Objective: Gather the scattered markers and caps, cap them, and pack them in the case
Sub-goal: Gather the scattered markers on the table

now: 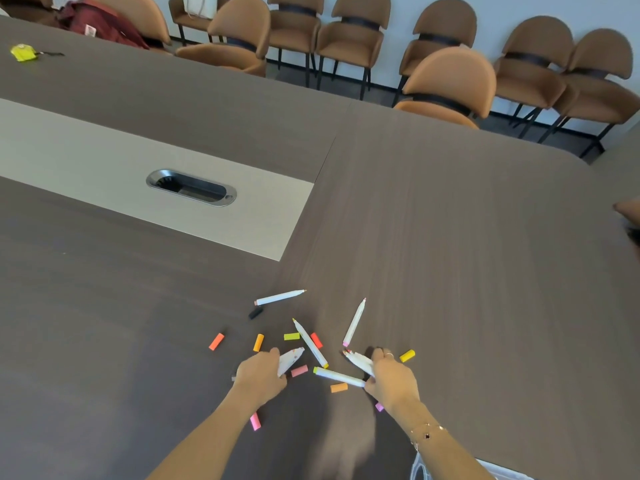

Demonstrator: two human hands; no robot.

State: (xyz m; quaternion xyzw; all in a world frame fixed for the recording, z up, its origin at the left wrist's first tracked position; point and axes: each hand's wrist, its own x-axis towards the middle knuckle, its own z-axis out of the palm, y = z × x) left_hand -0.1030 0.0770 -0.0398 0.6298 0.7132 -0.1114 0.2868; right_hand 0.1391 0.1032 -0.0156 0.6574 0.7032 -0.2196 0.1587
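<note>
Several uncapped white markers lie scattered on the dark wooden table [450,237], among them one at the far left [280,297] and one standing off to the right [354,322]. Loose caps lie around them: coral [216,341], orange [258,342], yellow-green [291,336], yellow [407,355], pink [255,421], black [255,312]. My left hand [259,374] is shut on a bunch of white markers [290,358]. My right hand [389,377] is shut on a few markers [358,360], tips pointing left. Another marker [337,376] lies touching my right hand. No case is clearly visible.
A pale inlay with a metal cable port [191,187] runs across the table at left. A yellow-green tape measure [23,52] lies at the far left. Brown chairs [446,84] line the far edge, one holding a maroon bag [100,24]. Something white [420,471] shows at the bottom edge.
</note>
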